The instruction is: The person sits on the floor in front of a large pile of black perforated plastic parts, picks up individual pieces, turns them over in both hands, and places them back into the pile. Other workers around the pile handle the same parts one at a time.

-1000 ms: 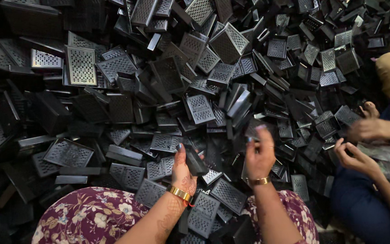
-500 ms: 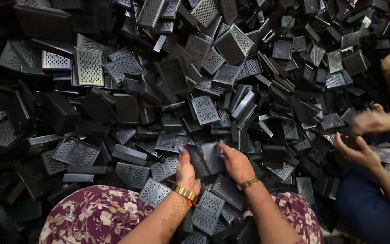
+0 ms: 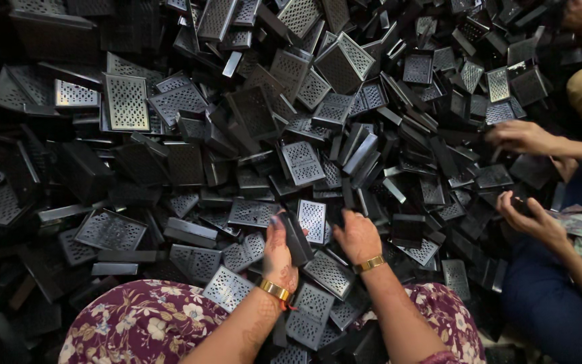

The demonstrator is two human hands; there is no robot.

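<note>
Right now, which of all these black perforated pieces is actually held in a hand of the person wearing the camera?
The dark piece gripped edge-on in the left hand, beside a flat perforated panel. The others lie loose in the pile; the right hand rests on it.

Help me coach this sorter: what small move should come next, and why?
Probably close the right hand on one perforated black piece from the heap and lift it. The left hand already grips a black part, while the right rests fingers-down on the pile, seemingly holding nothing.
</note>
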